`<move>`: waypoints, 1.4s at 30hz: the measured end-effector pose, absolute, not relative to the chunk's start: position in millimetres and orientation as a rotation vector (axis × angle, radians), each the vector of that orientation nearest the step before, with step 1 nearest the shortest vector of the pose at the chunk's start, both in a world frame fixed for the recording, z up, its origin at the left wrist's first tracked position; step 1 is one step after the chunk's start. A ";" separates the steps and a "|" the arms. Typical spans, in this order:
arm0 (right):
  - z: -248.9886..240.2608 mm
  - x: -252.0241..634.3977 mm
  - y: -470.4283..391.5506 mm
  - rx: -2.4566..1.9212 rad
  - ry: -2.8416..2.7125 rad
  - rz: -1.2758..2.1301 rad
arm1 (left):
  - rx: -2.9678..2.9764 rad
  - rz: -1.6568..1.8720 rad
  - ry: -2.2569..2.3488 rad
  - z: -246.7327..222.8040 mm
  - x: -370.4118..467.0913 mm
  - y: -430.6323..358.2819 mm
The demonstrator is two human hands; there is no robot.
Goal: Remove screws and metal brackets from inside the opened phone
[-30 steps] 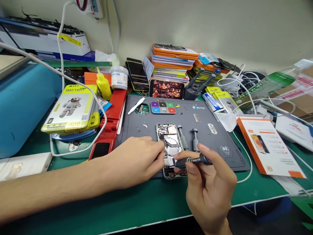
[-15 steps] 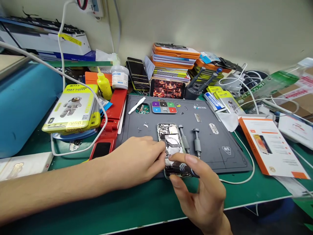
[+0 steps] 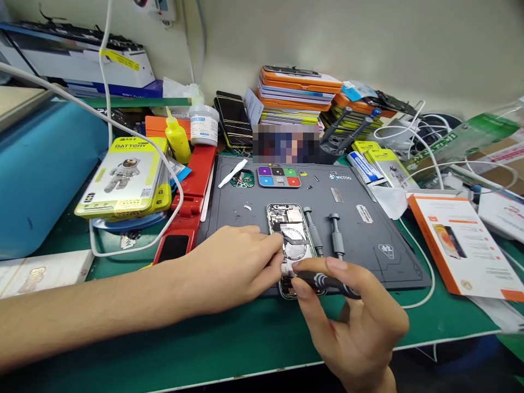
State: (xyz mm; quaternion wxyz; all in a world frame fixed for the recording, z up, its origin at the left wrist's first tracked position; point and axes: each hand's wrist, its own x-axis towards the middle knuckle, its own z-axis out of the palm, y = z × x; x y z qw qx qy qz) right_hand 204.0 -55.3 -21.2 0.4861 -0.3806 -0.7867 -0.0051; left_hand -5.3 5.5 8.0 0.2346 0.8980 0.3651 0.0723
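An opened phone [image 3: 295, 221] lies on the dark work mat [image 3: 229, 210], its inner parts, coil ring and metal plates showing. My left hand [image 3: 245, 262] is closed at the phone's left edge, thumb and forefinger pressed together on it. A black screwdriver [image 3: 327, 283] with pale grey rings lies sideways in my right hand [image 3: 360, 311], its handle end near the bent fingers. The forefinger and thumb tips of that hand are over the phone's lower part, slightly apart. Whatever lies under the fingertips is hidden. Two grey screwdrivers [image 3: 336, 237] [image 3: 313, 232] rest right of the phone.
A colour-block tray [image 3: 279, 177], a white pry tool [image 3: 232, 173] and a small circuit board [image 3: 244, 178] are behind the phone. Yellow battery boxes [image 3: 123, 174] and a red holder [image 3: 192, 185] stand left. An orange-white box [image 3: 466, 240] and a white cable [image 3: 428, 289] are right.
My right hand has shifted right with the screwdriver, its thumb tip now closer to the forefinger. My left hand stays at the phone's edge. The view has shifted slightly.
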 end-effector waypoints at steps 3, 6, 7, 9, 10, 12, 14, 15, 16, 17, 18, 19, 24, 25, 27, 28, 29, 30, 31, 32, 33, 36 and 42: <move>-24.8 206.6 -58.7 -0.912 -1.922 0.094 | 2.465 0.203 1.002 8.6 -5.5 5.3; -29.8 209.7 -61.4 -0.859 -1.947 0.226 | 2.463 0.212 0.996 8.3 -6.2 4.4; -31.0 210.2 -61.6 -0.852 -1.948 0.224 | 2.459 0.214 0.995 8.0 -6.4 4.1; -32.8 210.6 -61.3 -0.843 -1.934 0.202 | 2.455 0.217 0.998 7.3 -6.5 4.0; -33.5 210.6 -61.0 -0.838 -1.919 0.204 | 2.458 0.218 0.999 6.9 -6.4 4.2; -34.6 210.7 -60.9 -0.827 -1.896 0.234 | 2.469 0.219 0.998 6.4 -6.1 4.9; -35.0 210.8 -61.2 -0.837 -1.908 0.242 | 2.479 0.226 0.993 6.2 -5.8 5.5; -34.9 210.7 -61.5 -0.838 -1.917 0.231 | 2.478 0.229 0.991 6.2 -5.8 5.6; -34.5 210.4 -61.7 -0.831 -1.920 0.225 | 2.470 0.232 0.995 6.2 -5.9 5.7; -33.9 209.9 -61.8 -0.817 -1.914 0.222 | 2.458 0.233 1.003 6.1 -6.1 5.6; -33.1 209.3 -61.7 -0.800 -1.904 0.221 | 2.443 0.238 1.014 5.9 -6.3 5.6; -32.3 208.5 -61.4 -0.791 -1.901 0.219 | 2.426 0.245 1.023 5.7 -6.6 5.5; -28.3 205.7 -59.7 -0.878 -1.918 0.184 | 2.338 0.388 0.966 4.3 -7.9 6.2; -27.9 205.6 -59.6 -0.875 -1.913 0.188 | 2.318 0.425 0.949 4.1 -8.2 6.4; -27.3 205.7 -59.7 -0.864 -1.912 0.182 | 2.298 0.482 0.920 3.6 -9.3 6.7; -27.1 205.7 -59.8 -0.875 -1.916 0.171 | 2.305 0.502 0.903 3.2 -10.0 6.9; -26.8 205.6 -60.0 -0.891 -1.918 0.152 | 2.320 0.517 0.881 2.7 -10.7 7.0; -26.4 205.4 -60.2 -0.914 -1.916 0.125 | 2.339 0.525 0.854 2.1 -11.5 7.3; -25.8 205.0 -60.6 -0.951 -1.903 0.105 | 2.358 0.529 0.824 1.5 -12.3 7.6; -25.0 204.5 -61.0 -0.976 -1.885 0.100 | 2.376 0.534 0.792 1.0 -13.1 7.9; -24.1 203.9 -61.4 -0.986 -1.849 0.114 | 2.387 0.535 0.762 0.5 -13.8 8.3; -21.3 202.0 -61.7 -0.983 -1.697 0.180 | 2.398 0.544 0.690 -0.1 -15.8 9.2; -20.7 201.6 -58.1 -0.901 -1.708 0.162 | 2.380 0.566 0.634 -0.3 -16.4 8.7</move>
